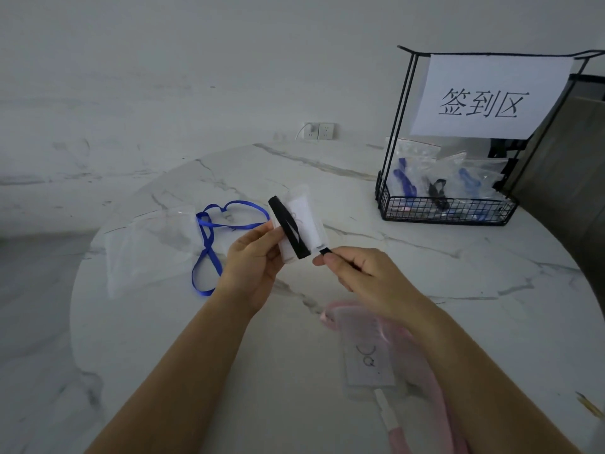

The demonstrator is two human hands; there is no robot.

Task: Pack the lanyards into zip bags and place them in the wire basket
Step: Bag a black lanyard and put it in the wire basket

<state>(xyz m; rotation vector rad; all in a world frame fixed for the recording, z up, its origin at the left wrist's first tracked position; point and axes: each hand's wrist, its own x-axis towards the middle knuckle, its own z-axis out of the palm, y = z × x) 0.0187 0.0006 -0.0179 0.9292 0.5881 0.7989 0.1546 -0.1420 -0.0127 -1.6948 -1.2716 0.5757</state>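
- Head view: the left hand (pixel 255 260) is raised over the middle of the round marble table (pixel 442 283). Its fingers are curled round the left edge of a clear badge card (pixel 306 221), and the thumb lies on the near face.
- The black lanyard (pixel 289 229) is wound slantwise round that card. It shows as a dark band from the card's top left corner down to its lower right.
- The right hand (pixel 366 276) is just beside the card's lower corner. Thumb and forefinger are closed narrowly on the loose end of the black strap, and the other fingers are folded in beneath.
- The two hands nearly meet, and the short length of strap between them looks taut.
- To the left of the hands, a blue lanyard (pixel 203 292) lies on the table in a loose crossed loop. Beside it lie flat empty zip bags (pixel 147 247), partly under its upper loop.
- Under the right forearm lies a pink lanyard (pixel 397 435) with its own badge card, reaching to the near edge of the picture.
- The wire basket (pixel 445 213) stands at the far right of the table, well apart from the hands. Filled zip bags (pixel 422 165) stand upright inside it, and a paper sign (pixel 487 96) hangs on its tall back frame.
- Bare marble lies between the hands and the basket.
- The table's curved rim runs round the left side, just beyond the empty bags.
- A wall socket (pixel 319 131) sits behind the table's far edge.
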